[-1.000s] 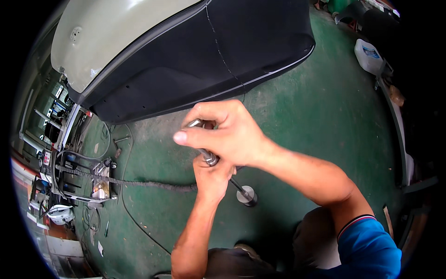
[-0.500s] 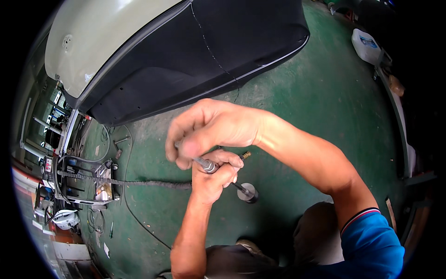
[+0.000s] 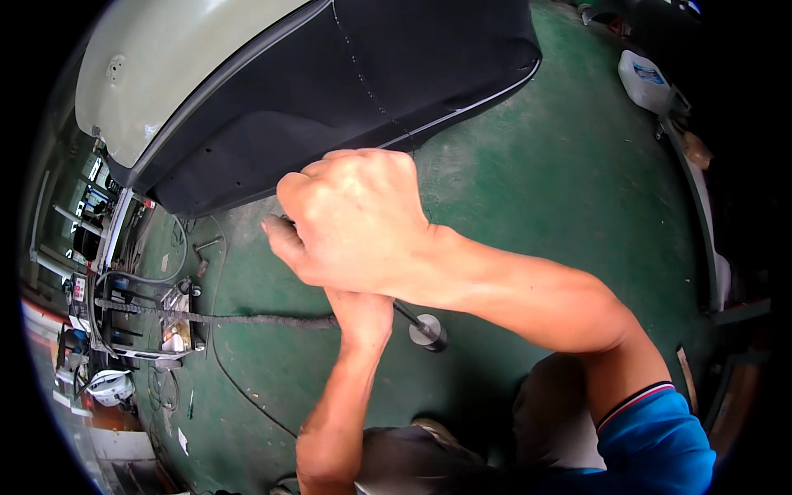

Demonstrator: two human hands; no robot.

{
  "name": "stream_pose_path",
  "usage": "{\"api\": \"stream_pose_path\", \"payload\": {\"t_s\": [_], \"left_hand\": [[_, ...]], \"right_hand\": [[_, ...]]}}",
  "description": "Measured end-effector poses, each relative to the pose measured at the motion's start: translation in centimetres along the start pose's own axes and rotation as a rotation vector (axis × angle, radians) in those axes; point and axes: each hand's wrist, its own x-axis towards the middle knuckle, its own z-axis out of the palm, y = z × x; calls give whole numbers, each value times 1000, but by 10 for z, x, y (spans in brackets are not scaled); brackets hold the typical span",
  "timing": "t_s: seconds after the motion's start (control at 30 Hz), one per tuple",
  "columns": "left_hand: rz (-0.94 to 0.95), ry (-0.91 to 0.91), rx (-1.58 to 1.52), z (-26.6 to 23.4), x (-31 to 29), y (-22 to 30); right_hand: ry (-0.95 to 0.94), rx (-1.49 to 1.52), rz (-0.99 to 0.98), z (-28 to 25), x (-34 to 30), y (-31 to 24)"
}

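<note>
A slide-hammer dent puller [image 3: 428, 332], with a thick round metal weight on a dark rod, sticks out from beneath my hands toward me. My left hand [image 3: 361, 313] grips its body; those fingers are covered by my other hand. My right hand [image 3: 353, 216] is closed over the tool's front end, knuckles up and thumb to the left. What lies inside its fingers is hidden. A thick sleeved cable [image 3: 272, 319] runs from near my left hand to the wheeled cart with a machine [image 3: 80, 299] at the left.
A car body panel with black lower trim [image 3: 272, 136] stands ahead. Thin cables [image 3: 235, 382] and a T-shaped tool [image 3: 208, 244] lie on the green floor [image 3: 528, 198]. A white jug [image 3: 645, 81] stands at the far right, by a long rack [image 3: 697, 194].
My right hand has rolled over from a loose curl with the palm side showing to a closed grip with its back up, now covering my left hand's fingers and the tool's front.
</note>
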Motion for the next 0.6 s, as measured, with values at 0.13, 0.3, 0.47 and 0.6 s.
{"api": "stream_pose_path", "payload": {"t_s": [0.13,0.3,0.47,0.6], "left_hand": [[-48,-339,-13,-22,9,1],[-69,-293,60,-24,3,8],[203,204,314,11,9,-25],[-145,-406,-93,-40,22,-6]], "right_hand": [[-356,290,104,-23,13,11],[-333,84,-78,-29,13,8],[-326,-176,56,-9,11,-15],[-468,182,44,-18,17,12]]}}
